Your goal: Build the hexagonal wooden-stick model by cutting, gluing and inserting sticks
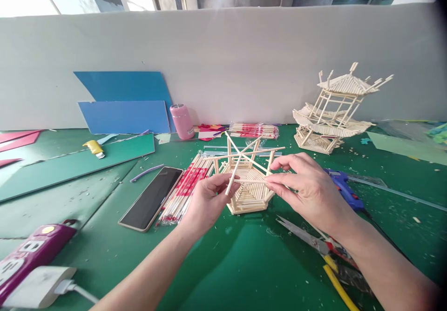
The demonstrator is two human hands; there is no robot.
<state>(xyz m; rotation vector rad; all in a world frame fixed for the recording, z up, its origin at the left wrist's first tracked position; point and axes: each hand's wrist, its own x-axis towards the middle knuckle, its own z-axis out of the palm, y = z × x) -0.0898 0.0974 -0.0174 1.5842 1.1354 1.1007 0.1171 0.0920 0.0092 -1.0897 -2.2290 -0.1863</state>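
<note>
A small hexagonal structure of thin wooden sticks (248,194) stands on the green table (244,264), with several loose sticks crossing above it. My left hand (208,200) pinches a slanted stick (233,175) at the structure's left side. My right hand (307,187) holds the right end of a horizontal stick (249,181) that lies across the structure, fingertips pinched on it. Both hands meet over the front of the structure.
A pack of wrapped chopsticks (185,187) and a phone (152,198) lie left of the structure. Scissors (307,239), a blue glue gun (344,187), a finished stick pavilion (333,111), a pink bottle (181,121), blue boards (124,115) and a power strip (31,250) are around.
</note>
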